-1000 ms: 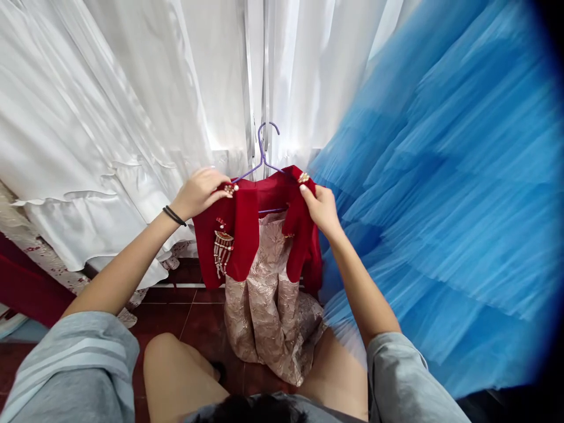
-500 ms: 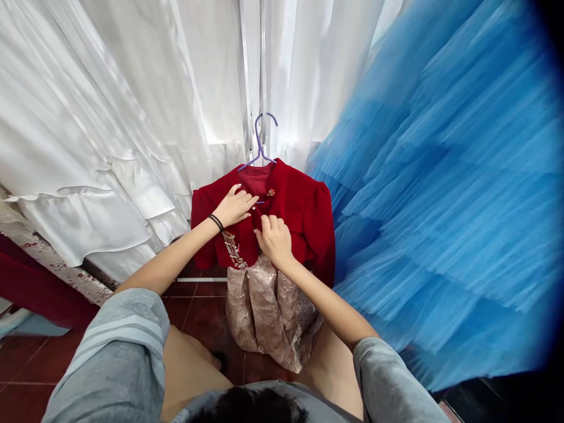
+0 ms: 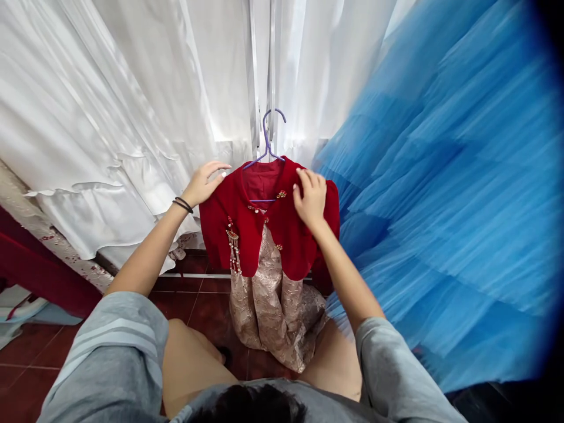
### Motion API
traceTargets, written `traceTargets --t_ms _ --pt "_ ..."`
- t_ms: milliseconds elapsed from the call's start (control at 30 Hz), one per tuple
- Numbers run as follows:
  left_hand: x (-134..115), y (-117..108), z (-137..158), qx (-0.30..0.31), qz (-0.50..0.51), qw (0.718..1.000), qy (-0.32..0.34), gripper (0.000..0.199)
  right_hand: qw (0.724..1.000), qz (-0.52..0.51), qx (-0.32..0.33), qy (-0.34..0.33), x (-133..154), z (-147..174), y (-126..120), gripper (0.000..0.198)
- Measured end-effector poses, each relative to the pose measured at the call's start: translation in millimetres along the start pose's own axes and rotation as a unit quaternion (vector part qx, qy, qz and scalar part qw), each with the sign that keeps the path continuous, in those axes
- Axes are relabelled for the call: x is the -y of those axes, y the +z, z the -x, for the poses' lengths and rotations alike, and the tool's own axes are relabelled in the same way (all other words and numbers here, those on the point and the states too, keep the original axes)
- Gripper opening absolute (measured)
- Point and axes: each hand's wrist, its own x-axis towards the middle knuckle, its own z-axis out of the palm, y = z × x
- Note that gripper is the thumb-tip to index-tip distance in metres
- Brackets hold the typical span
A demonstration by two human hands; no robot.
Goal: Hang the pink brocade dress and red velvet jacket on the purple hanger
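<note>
A short red velvet jacket point(image 3: 247, 241) hangs on a purple hanger point(image 3: 267, 141), over a shiny beige-pink patterned skirt point(image 3: 268, 317). Its collar carries a jewelled clasp point(image 3: 281, 194), and a beaded tassel brooch point(image 3: 233, 249) dangles on the left of the chest. At the jacket's left shoulder is my left hand point(image 3: 206, 184), open, thumb and fingers apart, with a black band on the wrist. Over the opposite shoulder lies my right hand point(image 3: 311, 197), fingers loosely bent and spread against the velvet, holding nothing visible. Below the collar the jacket's front edges part over the beige cloth.
White satin dresses point(image 3: 154, 88) hang behind and to the left. A large blue tulle gown point(image 3: 449, 205) fills the right side. Dark red floor tiles point(image 3: 215, 311) and a low white rail point(image 3: 189, 275) lie below. Dark red cloth point(image 3: 44, 264) hangs at the far left.
Both hands have left the jacket's front below the collar and moved apart to its two shoulders. The clasp and front edges are now uncovered. The view has shifted slightly.
</note>
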Motion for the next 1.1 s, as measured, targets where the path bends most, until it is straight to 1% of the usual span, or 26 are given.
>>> traceTargets --t_ms 33,67,133,167,233,300,367,400,433,467,500,533,567,600,633,667,700,733,767,800,833,867,900,933,1033,1100 --pt "10 0 -2 0.007 0.006 0.999 -0.034 0.046 1.000 -0.024 0.010 -0.003 -8 -17 -4 0.047" --pt "19 1 -4 0.028 0.016 0.997 -0.067 0.048 0.998 -0.054 0.033 -0.009 -18 -33 -9 0.043" --pt "33 3 -8 0.091 0.055 0.986 -0.130 0.052 0.987 -0.120 0.108 -0.015 -35 -59 -17 0.033" --pt "37 3 -10 0.126 0.084 0.975 -0.161 0.055 0.977 -0.150 0.153 -0.006 -43 -70 -21 0.031" --pt "42 -1 -16 0.192 0.147 0.945 -0.221 0.056 0.948 -0.195 0.246 0.040 -52 -87 -27 0.037" --pt "46 -7 -24 0.244 0.200 0.909 -0.271 0.053 0.911 -0.218 0.331 0.113 -55 -98 -30 0.043" --pt "54 -11 -28 0.287 0.213 0.883 -0.305 0.048 0.882 -0.222 0.377 0.175 -55 -102 -31 0.048" --pt "60 -12 -28 0.303 0.201 0.878 -0.312 0.045 0.880 -0.210 0.382 0.189 -54 -100 -31 0.051" --pt "66 -13 -25 0.310 0.178 0.881 -0.309 0.044 0.893 -0.186 0.367 0.184 -53 -95 -31 0.053" --pt "70 -13 -21 0.293 0.142 0.897 -0.298 0.044 0.919 -0.149 0.327 0.161 -51 -88 -32 0.053" --pt "73 -12 -15 0.254 0.100 0.920 -0.280 0.045 0.951 -0.102 0.264 0.124 -49 -79 -33 0.051" --pt "72 -12 -8 0.195 0.060 0.943 -0.261 0.047 0.977 -0.054 0.190 0.075 -46 -68 -34 0.046" --pt "68 -10 -3 0.119 0.022 0.964 -0.237 0.049 0.992 -0.012 0.122 0.014 -42 -57 -34 0.041" --pt "60 -7 2 0.042 -0.017 0.978 -0.203 0.050 0.995 0.017 0.079 -0.058 -37 -46 -33 0.037" --pt "48 -3 6 -0.014 -0.057 0.986 -0.154 0.048 0.987 0.035 0.070 -0.138 -32 -36 -30 0.035" --pt "34 3 7 -0.034 -0.095 0.991 -0.085 0.047 0.970 0.047 0.092 -0.219 -25 -27 -25 0.036" --pt "19 11 7 -0.016 -0.133 0.991 -0.001 0.046 0.946 0.058 0.131 -0.290 -18 -21 -18 0.037" --pt "5 20 6 0.027 -0.170 0.981 0.089 0.047 0.922 0.072 0.169 -0.340 -11 -16 -10 0.038" --pt "-8 29 5 0.086 -0.203 0.961 0.166 0.045 0.906 0.091 0.198 -0.364 -5 -12 -2 0.040" --pt "-18 38 3 0.144 -0.230 0.939 0.213 0.039 0.898 0.115 0.216 -0.366 1 -9 5 0.041" --pt "-25 46 1 0.183 -0.256 0.920 0.235 0.028 0.895 0.141 0.225 -0.357 6 -7 11 0.042" --pt "-28 52 0 0.203 -0.279 0.908 0.239 0.020 0.895 0.165 0.227 -0.347 8 -5 14 0.044" --pt "-30 54 -1 0.211 -0.292 0.903 0.234 0.019 0.896 0.182 0.223 -0.339 10 -5 13 0.046" --pt "-30 53 -2 0.211 -0.293 0.905 0.226 0.021 0.897 0.191 0.215 -0.336 10 -5 9 0.049" --pt "-30 40 -5 0.186 -0.238 0.931 0.205 0.017 0.901 0.162 0.205 -0.347 8 -10 -20 0.049" --pt "-35 33 -9 0.151 -0.197 0.953 0.174 0.019 0.891 0.106 0.213 -0.386 12 -16 -42 0.043"
